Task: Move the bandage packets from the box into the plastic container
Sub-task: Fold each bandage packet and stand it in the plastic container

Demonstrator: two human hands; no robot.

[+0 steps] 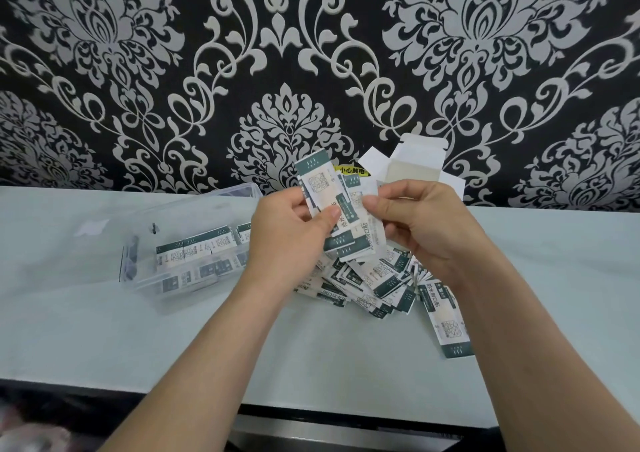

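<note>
Above table (104, 330), both hands grip packets (332, 206) btwn container (180, 240), box (412, 167).

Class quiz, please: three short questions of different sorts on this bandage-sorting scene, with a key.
1. True or false: the plastic container already holds some packets.
2. Where is the open box? A) inside the container B) at the back, by the wall C) on the floor
3. Fill in: the left hand and right hand grip a bunch of packets above a loose ____ on the table.
Key: 1 true; 2 B; 3 pile.
</note>
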